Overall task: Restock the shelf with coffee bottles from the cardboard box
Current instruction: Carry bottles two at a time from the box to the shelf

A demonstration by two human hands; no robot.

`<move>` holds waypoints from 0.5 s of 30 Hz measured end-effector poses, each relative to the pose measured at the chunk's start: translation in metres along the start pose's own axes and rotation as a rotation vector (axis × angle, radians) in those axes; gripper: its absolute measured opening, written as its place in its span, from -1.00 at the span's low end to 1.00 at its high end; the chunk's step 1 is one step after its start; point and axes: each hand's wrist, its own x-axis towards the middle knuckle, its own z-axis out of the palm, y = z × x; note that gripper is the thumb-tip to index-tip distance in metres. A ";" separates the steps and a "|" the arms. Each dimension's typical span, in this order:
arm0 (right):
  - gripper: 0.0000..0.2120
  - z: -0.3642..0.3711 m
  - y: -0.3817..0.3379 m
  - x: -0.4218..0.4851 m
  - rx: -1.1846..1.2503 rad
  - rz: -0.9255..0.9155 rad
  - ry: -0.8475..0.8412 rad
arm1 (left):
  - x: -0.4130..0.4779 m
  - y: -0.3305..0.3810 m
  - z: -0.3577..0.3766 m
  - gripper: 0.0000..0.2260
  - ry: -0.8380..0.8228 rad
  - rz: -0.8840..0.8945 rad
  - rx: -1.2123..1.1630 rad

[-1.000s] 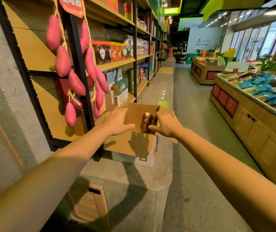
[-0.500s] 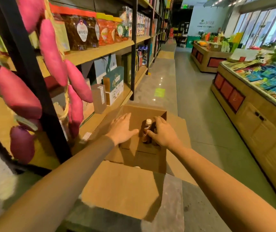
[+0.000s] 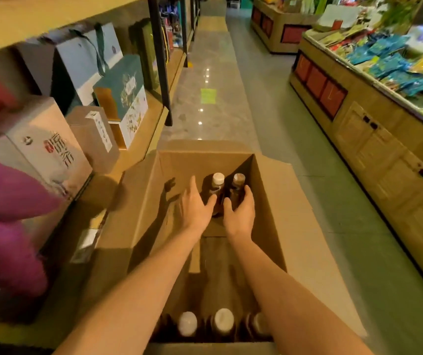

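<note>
Both hands cupping 2 upright bottles inside cardboard box.

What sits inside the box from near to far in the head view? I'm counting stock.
Row of three capped bottles → bare box floor → both hands → two upright bottles → far box wall.

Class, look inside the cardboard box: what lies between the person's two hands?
In the head view, two upright coffee bottles stand side by side between the left hand and right hand.
</note>
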 end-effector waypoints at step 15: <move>-0.49 0.062 0.054 0.068 0.092 0.012 0.238 | 0.059 -0.036 0.094 -0.44 0.095 -0.023 -0.394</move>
